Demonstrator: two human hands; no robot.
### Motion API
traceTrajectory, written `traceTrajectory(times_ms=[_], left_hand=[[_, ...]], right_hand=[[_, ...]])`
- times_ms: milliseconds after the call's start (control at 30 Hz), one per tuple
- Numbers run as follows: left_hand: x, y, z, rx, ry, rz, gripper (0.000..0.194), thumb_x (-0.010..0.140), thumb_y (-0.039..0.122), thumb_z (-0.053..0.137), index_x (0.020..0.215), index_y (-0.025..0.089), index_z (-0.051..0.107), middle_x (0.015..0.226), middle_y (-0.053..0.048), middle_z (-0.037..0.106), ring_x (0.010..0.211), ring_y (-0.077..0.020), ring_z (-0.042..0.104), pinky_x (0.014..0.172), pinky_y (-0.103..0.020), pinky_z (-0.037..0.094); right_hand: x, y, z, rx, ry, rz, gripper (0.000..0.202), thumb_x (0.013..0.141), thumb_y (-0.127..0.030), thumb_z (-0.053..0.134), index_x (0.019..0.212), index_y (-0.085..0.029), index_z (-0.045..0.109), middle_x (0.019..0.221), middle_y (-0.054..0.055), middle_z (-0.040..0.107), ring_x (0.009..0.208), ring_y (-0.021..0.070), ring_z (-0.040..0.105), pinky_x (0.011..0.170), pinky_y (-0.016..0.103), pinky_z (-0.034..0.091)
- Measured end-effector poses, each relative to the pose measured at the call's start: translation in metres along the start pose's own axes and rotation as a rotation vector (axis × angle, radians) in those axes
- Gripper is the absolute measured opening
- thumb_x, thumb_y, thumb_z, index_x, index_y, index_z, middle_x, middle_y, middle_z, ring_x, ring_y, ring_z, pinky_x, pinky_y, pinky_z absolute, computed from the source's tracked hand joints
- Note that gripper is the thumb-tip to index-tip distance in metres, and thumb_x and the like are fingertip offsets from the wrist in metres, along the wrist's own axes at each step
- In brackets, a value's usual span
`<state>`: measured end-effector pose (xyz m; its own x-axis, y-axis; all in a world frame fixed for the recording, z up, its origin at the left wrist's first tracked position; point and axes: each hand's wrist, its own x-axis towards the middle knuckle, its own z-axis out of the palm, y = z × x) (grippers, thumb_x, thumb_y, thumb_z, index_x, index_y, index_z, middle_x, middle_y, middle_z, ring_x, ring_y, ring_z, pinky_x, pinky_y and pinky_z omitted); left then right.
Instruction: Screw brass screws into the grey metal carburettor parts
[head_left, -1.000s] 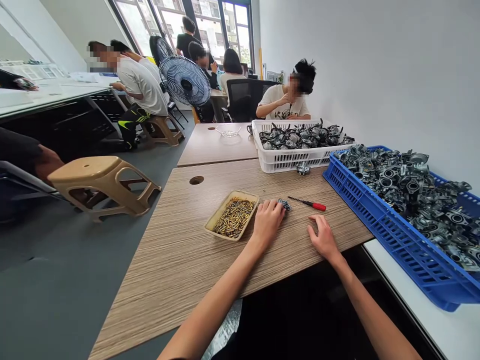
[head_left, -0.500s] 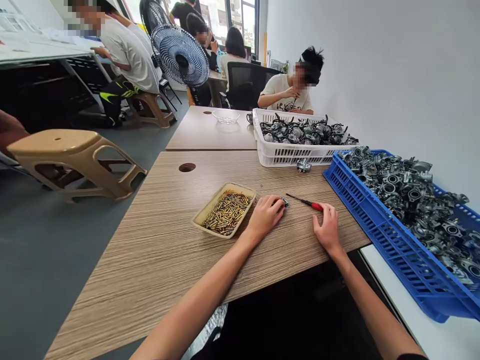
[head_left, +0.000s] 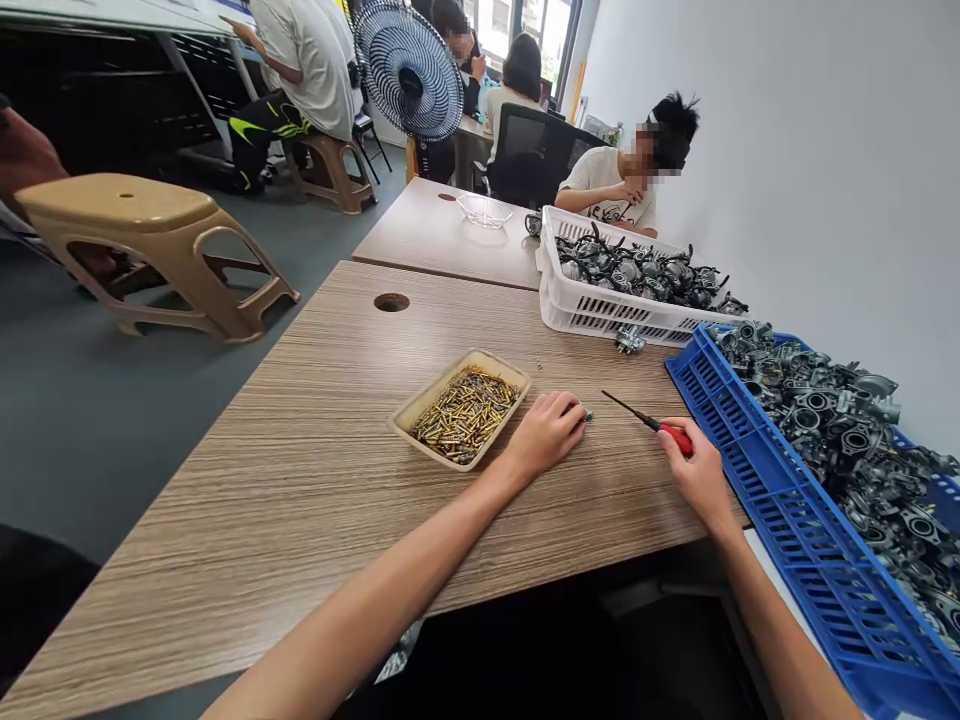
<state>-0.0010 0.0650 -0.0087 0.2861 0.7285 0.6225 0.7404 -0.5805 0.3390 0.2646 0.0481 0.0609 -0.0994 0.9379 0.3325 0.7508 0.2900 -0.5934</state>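
Observation:
My right hand (head_left: 699, 474) grips the red handle of a screwdriver (head_left: 676, 439), whose dark shaft points away to the upper left over the table. My left hand (head_left: 551, 430) rests on the tabletop with its fingers curled down over a small thing. Only a greenish bit of that thing (head_left: 589, 415) shows past the fingertips; the rest is hidden. Just left of this hand stands a cream plastic tub (head_left: 398, 421) full of small brass-coloured pieces.
A blue crate (head_left: 757, 480) heaped with metal carburetor-like parts stands on the right. Behind it is a white crate (head_left: 581, 318) of similar parts, with one loose metal part (head_left: 630, 340) in front. A person (head_left: 600, 180) sits across the table. A fan (head_left: 410, 80) and stool (head_left: 120, 205) are at left.
My right hand has closed around the screwdriver's handle and moved slightly right with it; earlier its fingers only touched the handle. My left hand stays over the small thing. The view has tilted.

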Motion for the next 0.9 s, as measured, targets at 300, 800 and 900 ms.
traceTrajectory(times_ms=[300,800,900], left_hand=[[-0.002,0.012,-0.007,-0.02,-0.013,0.03,0.014,0.1,0.023,0.05,0.097,0.02,0.064,0.101,-0.007,0.063,0.095,-0.022,0.058,0.087,-0.036,0.048],[-0.004,0.016,-0.01,-0.021,-0.035,0.023,0.015,0.099,0.023,0.05,0.096,0.021,0.065,0.102,-0.008,0.064,0.097,-0.024,0.057,0.091,-0.041,0.046],[-0.004,0.016,-0.01,-0.053,-0.037,0.007,0.014,0.098,0.022,0.051,0.096,0.022,0.065,0.103,-0.008,0.064,0.099,-0.0241,0.057,0.093,-0.041,0.047]], right_hand=[[-0.022,-0.045,-0.054,0.079,-0.126,0.05,0.035,0.092,-0.055,0.064,0.095,-0.021,0.072,0.076,0.003,0.071,0.072,0.0203,0.067,0.073,0.03,0.051],[-0.017,-0.055,-0.051,-0.048,-0.215,-0.033,0.036,0.097,-0.056,0.056,0.094,-0.023,0.07,0.081,0.004,0.073,0.075,0.0215,0.067,0.073,0.031,0.051],[-0.017,-0.059,-0.053,-0.087,-0.261,-0.061,0.034,0.099,-0.054,0.054,0.095,-0.024,0.069,0.088,0.005,0.074,0.081,0.0223,0.067,0.077,0.031,0.052]])
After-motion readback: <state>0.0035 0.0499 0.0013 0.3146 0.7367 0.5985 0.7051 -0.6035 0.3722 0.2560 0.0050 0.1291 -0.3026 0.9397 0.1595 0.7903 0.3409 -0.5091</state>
